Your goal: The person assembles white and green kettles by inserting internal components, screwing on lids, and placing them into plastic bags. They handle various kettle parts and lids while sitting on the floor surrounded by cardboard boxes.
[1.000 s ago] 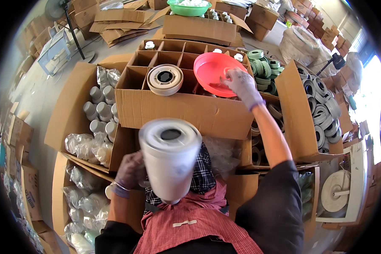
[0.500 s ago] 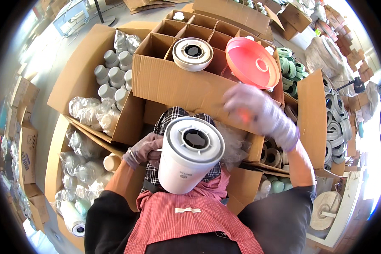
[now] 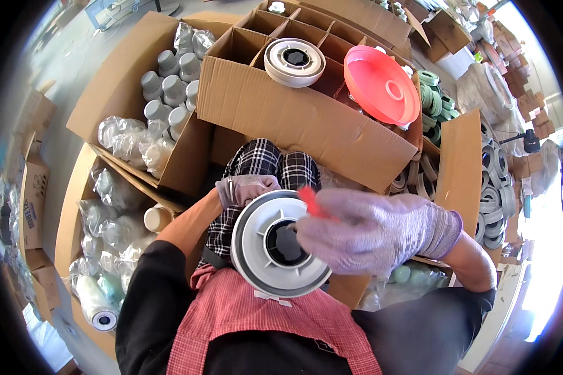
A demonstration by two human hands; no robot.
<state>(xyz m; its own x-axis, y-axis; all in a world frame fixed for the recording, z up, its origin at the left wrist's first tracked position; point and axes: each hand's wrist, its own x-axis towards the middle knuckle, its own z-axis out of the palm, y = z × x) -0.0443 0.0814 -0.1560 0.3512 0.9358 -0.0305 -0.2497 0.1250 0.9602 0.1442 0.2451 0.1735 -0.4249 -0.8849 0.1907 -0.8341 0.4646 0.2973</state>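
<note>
A white filter canister (image 3: 256,235) rests on my lap, its end with the grey rim and dark central hole tilted up toward me. My left hand (image 3: 249,189) is closed at its far left edge, steadying it; part of those fingers is hidden. Over the canister's right side, my right hand (image 3: 375,232) pinches a small red piece (image 3: 311,204), too blurred to tell its kind. The gloved fingertips are beside the dark hole. Ahead, a red shallow dish (image 3: 372,87) and another round white filter part (image 3: 294,78) sit on the divided cardboard box (image 3: 294,122).
On the left, an open box (image 3: 116,81) holds several grey-capped cylinders (image 3: 174,89) and plastic-wrapped ones. Below it, another box contains bagged parts (image 3: 116,228). At the right stand boxes of grey rings (image 3: 494,194) and green rings (image 3: 433,100).
My right hand has come down from near the red dish to the canister, carrying the red piece. The canister has tipped toward me, and my left hand has shifted to its far edge.
</note>
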